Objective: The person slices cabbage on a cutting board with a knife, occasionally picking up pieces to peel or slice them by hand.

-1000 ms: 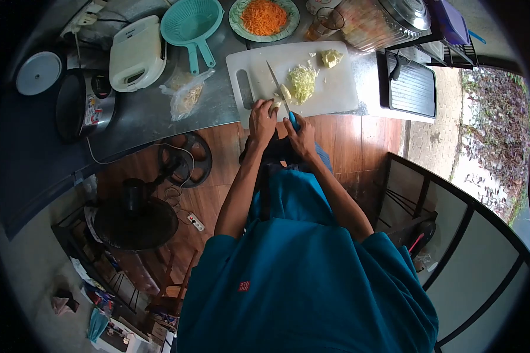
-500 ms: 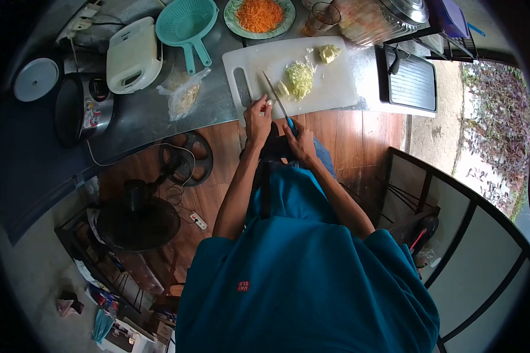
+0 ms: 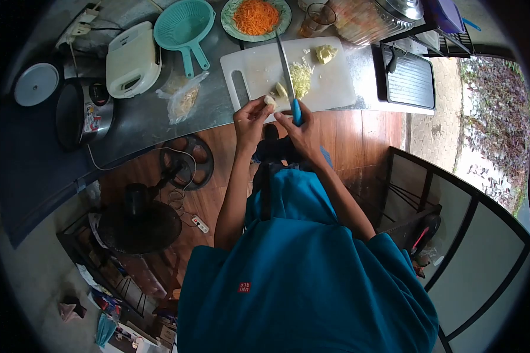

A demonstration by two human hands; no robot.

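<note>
My left hand [image 3: 251, 125] pinches a small whitish vegetable piece [image 3: 270, 101] at the near edge of the white cutting board [image 3: 258, 70]. In my right hand [image 3: 304, 132] is a kitchen knife [image 3: 297, 110], gripped by its blue handle, its blade pointing away from me over the board. Beside the blade lies a heap of shredded cabbage [image 3: 302, 76]. A pale cabbage wedge [image 3: 281, 90] rests just left of the blade, and a larger cabbage chunk [image 3: 325, 54] sits toward the far right of the board.
Behind the board stand a plate of grated carrot [image 3: 256, 16] and a glass [image 3: 318, 20]. To the left are a teal strainer [image 3: 184, 26], a plastic bag [image 3: 185, 100] and a white sandwich maker [image 3: 133, 59]. A grill pan [image 3: 410, 76] is at right.
The knife has swung more upright, its blade now reaching toward the carrot plate. My right hand has risen and turned toward my left, whose pinched piece now shows more clearly.
</note>
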